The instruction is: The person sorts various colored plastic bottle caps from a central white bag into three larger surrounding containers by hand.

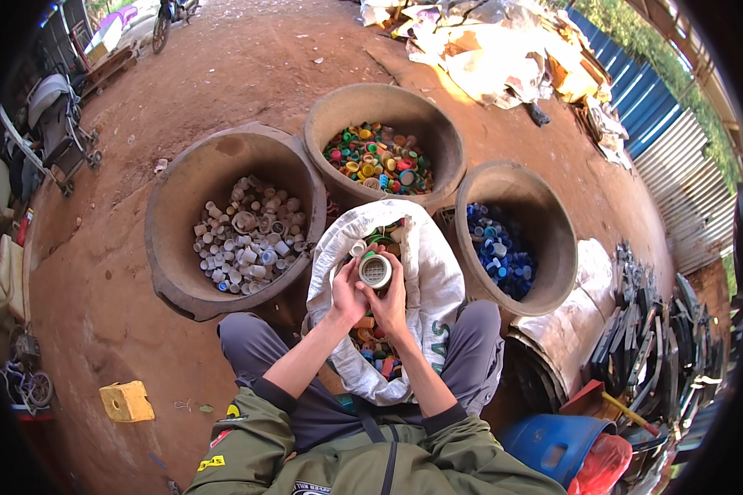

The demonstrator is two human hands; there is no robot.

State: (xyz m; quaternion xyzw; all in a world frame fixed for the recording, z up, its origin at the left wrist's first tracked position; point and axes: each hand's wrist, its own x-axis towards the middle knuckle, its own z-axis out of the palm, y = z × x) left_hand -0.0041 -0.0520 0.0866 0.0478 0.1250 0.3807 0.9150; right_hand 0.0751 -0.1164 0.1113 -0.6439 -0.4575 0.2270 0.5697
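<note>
A large round white plastic cap [376, 272] with a grid inside is held between my two hands. My left hand [348, 294] cups it from the left, its fingers partly hidden behind it. My right hand [391, 302] grips its right side, the thumb at its lower rim. Just above it, by my left fingers, show a small green cap [369, 254] and a small white cap [358, 249]; whether they are held I cannot tell. Below my hands a white woven sack [436, 266] stands open between my knees, with mixed coloured caps [371, 337] inside.
Around the sack stand three large tubs: one with white caps [247, 247], one with multicoloured caps [378, 154], one with blue caps [501, 250]. At right are a blue plastic drum [542, 442] and stacked black parts [650, 346]. A yellow block [127, 401] lies left.
</note>
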